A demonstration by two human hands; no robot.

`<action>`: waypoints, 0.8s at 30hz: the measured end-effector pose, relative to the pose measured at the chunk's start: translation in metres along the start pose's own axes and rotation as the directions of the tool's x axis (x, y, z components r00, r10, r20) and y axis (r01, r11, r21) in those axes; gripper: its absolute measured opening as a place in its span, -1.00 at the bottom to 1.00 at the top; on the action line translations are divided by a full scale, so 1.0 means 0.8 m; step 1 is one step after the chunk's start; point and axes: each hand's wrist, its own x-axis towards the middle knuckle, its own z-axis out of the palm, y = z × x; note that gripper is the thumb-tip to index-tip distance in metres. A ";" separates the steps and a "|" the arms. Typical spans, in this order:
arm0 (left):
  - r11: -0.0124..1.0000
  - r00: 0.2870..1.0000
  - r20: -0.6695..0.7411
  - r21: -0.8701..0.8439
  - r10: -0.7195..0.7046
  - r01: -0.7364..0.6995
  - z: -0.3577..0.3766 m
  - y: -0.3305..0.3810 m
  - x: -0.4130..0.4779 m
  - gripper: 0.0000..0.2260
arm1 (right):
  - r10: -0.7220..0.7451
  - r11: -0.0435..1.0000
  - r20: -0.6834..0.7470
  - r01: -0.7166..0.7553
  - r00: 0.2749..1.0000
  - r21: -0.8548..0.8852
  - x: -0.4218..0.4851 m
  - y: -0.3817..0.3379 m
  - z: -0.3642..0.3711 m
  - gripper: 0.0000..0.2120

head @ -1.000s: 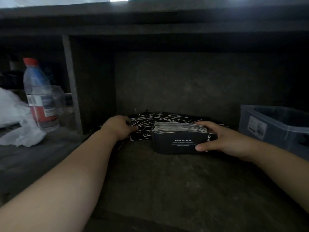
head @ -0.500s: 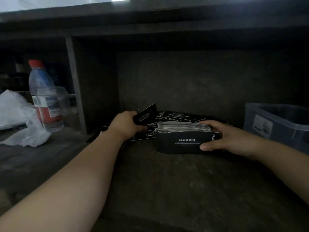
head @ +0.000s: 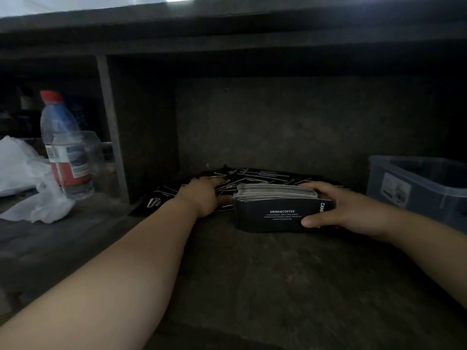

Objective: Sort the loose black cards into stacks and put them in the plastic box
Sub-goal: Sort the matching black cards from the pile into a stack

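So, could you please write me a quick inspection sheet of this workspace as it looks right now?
Surface: dark, worn shelf floor, dimly lit.
Job's things: stack of cards standing on edge, its DRINK&COFFEE face toward the camera; loose cards spread behind it; plastic box at the right, open-topped, apart from the stack, its contents too dark to tell.
Clutter: water bottle with a red cap, upright in the left compartment; white plastic bag beside it.
Hands: right hand grips the stack's right end; left hand rests on the loose cards, grip unclear.
Cables: nothing seen.
Surroundings: upright divider between the compartments.
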 end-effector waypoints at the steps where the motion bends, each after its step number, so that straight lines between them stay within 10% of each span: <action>1: 0.999 1.000 -0.028 -0.051 0.007 -0.008 -0.001 0.000 0.001 -0.40 | 0.000 1.000 0.006 0.000 1.000 0.006 0.000 0.000 0.000 -0.27; 7: 0.954 0.995 -0.098 -0.298 -0.019 -0.011 -0.004 -0.004 -0.002 -0.46 | -0.008 1.000 0.008 0.008 1.000 0.004 0.000 -0.001 0.002 -0.29; 18: 0.999 0.983 -0.178 0.007 0.038 -0.037 -0.007 0.017 -0.004 -0.61 | -0.017 1.000 0.022 0.016 1.000 0.027 0.000 0.001 0.000 -0.31; 24: 0.986 0.927 -0.375 -0.161 -0.022 -0.041 -0.021 0.008 -0.009 -0.75 | -0.017 1.000 0.020 0.017 1.000 0.017 0.000 0.000 0.000 -0.28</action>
